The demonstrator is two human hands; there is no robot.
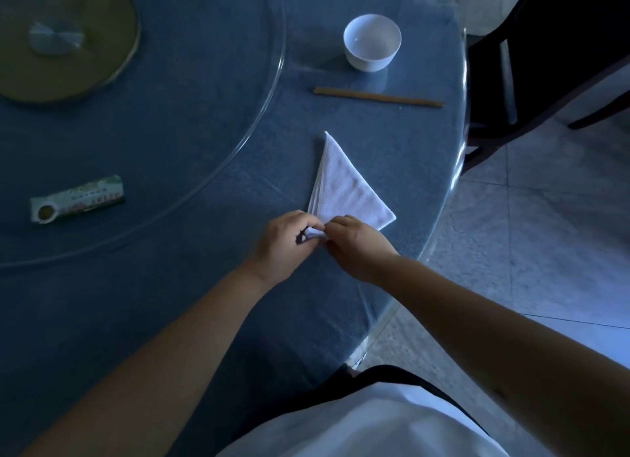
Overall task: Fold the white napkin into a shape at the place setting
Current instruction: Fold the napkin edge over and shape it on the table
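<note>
The white napkin (344, 187) lies folded into a triangle on the blue tablecloth, its long point aimed away from me. Both hands meet at its near corner. My left hand (284, 243) pinches a small rolled bit of the cloth between thumb and fingers. My right hand (356, 243) grips the same corner from the right side, fingers curled over the fabric. The near tip of the napkin is hidden under my fingers.
A white bowl (372, 42) stands at the far right, a pair of chopsticks (378, 97) lying in front of it. A glass turntable (259, 115) spans the left with a packet (76, 199) on it. The table's glass rim (458, 170) runs on the right; a dark chair (531, 64) stands beyond.
</note>
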